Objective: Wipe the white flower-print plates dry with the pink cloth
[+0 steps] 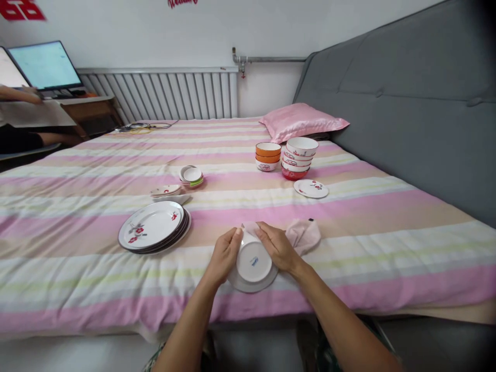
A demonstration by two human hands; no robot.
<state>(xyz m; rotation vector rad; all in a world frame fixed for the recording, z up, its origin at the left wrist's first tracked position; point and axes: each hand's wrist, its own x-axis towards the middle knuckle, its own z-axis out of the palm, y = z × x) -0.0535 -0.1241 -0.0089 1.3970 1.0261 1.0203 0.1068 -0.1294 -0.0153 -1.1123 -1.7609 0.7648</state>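
A white plate point(253, 262) is held bottom side up near the bed's front edge, a small blue mark showing on its base. My left hand point(226, 254) grips its left rim with the thumb on top. At the far right side, my right hand point(279, 247) presses a pale pink cloth point(304, 235) against the rim; part of the cloth trails out to the right. Left of my hands lies a stack of large flower-patterned plates point(153, 225). A single small flowered plate point(311, 188) rests flat beyond the cloth.
Stacked bowls point(300, 160) and orange-topped bowls point(267, 155) stand farther back, before a pink pillow point(304, 121). Small dishes point(191, 175) and shallow dishes point(166, 191) sit left of centre. A grey headboard point(395, 93) borders the right. A person's arm point(19, 94) shows at a desk.
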